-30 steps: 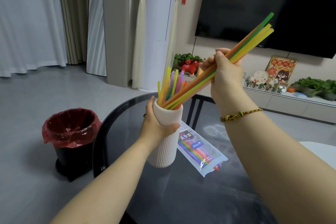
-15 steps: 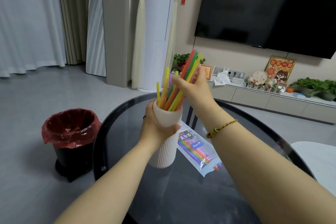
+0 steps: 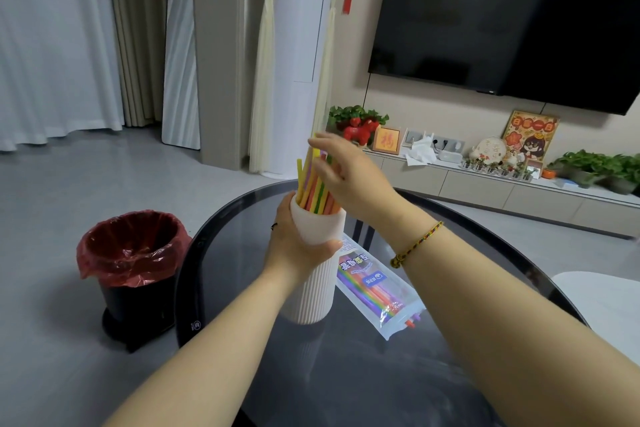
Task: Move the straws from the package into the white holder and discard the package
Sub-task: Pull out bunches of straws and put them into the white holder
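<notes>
A white ribbed holder (image 3: 313, 288) stands on the dark glass table (image 3: 363, 374). My left hand (image 3: 294, 239) grips its upper part. Several coloured straws (image 3: 313, 189) stand bunched in the holder, tips sticking up. My right hand (image 3: 343, 173) hovers over the straw tops with fingers spread and lightly touching them, holding nothing. The clear straw package (image 3: 377, 291) lies flat on the table just right of the holder, with a few straws still visible inside near its open end.
A black bin with a red liner (image 3: 133, 267) sits on the floor left of the table. A white seat edge (image 3: 602, 302) shows at the right. A low TV cabinet with plants and ornaments runs along the far wall.
My right hand lowered a slanted bundle of straws into the holder, stood them upright and let go; its fingers now rest over the tips. My left hand kept its grip on the holder.
</notes>
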`<action>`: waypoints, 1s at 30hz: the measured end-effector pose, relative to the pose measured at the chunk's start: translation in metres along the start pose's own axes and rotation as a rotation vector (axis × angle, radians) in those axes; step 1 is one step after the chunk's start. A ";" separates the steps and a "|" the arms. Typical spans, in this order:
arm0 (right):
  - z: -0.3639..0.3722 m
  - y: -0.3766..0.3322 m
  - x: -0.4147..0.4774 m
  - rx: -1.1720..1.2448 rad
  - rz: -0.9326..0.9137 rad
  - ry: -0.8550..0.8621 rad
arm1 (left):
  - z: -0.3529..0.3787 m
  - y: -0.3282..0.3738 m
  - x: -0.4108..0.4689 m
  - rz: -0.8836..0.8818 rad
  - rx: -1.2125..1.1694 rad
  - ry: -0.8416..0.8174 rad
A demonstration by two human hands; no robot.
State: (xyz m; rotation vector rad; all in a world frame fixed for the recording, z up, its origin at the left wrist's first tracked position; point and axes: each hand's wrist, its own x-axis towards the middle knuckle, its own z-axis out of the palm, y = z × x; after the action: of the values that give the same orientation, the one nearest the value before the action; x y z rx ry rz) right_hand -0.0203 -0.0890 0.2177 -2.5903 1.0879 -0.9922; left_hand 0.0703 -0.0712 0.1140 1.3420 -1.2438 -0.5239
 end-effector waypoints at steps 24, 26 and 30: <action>0.000 0.127 -0.118 0.051 0.725 -0.127 | 0.013 -0.043 -0.061 -0.217 0.068 0.265; 0.008 0.143 -0.134 0.030 0.793 -0.168 | 0.027 -0.044 -0.073 -0.237 0.092 0.130; 0.021 0.160 -0.148 -0.015 0.809 -0.255 | 0.059 -0.039 -0.083 -0.384 0.112 -0.228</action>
State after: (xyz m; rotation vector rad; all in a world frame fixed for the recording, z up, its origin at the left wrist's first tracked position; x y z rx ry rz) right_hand -0.1756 -0.1056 0.0640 -1.8819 1.8149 -0.4395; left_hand 0.0046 -0.0329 0.0358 1.6641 -1.2143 -0.9078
